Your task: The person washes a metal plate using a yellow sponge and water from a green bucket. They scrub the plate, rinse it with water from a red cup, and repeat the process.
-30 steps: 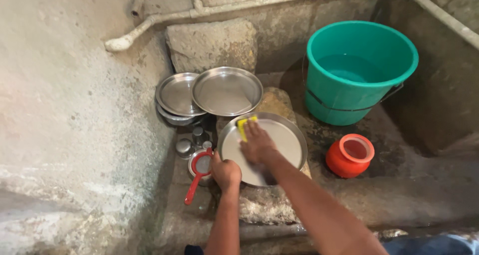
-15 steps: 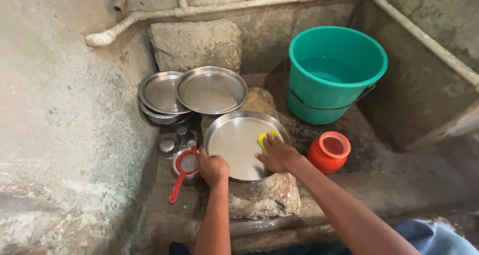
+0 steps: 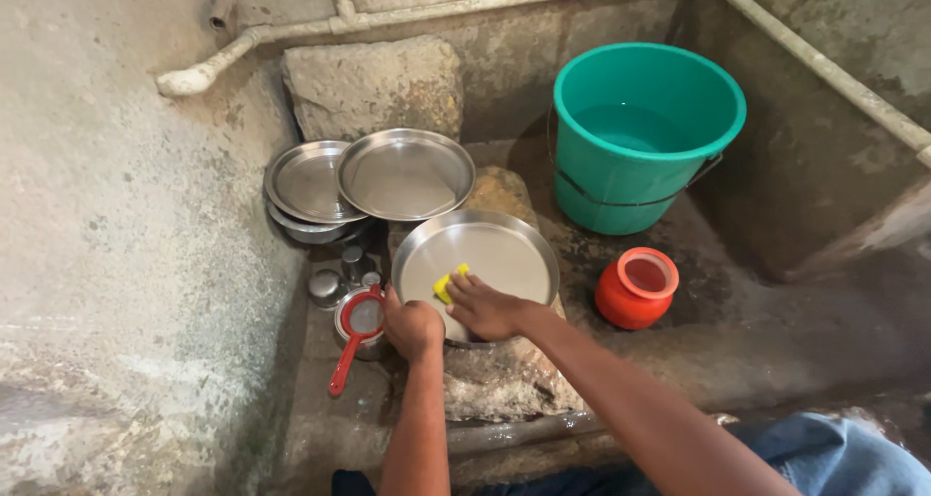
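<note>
A: Hands, head view: left hand (image 3: 412,326) closed on the near rim of the steel plate (image 3: 490,254); right hand (image 3: 488,307) pressing a yellow scrub pad (image 3: 448,284) onto the plate's near-left face, fingers curled over it.

B: Plate position?

A: Tilted, resting on a rough stone (image 3: 504,375), directly under both hands.

B: Labels, packages, signs?

A: None legible. Containers by colour: green bucket (image 3: 640,132) with water, far right; small orange pot (image 3: 636,287) just right of the plate, apart from it.

B: Left side?

A: Two stacked steel plates (image 3: 373,178) against a stone block (image 3: 373,87); red-handled strainer (image 3: 354,336) just beside the left hand; small steel cups (image 3: 335,281) near it.
</note>
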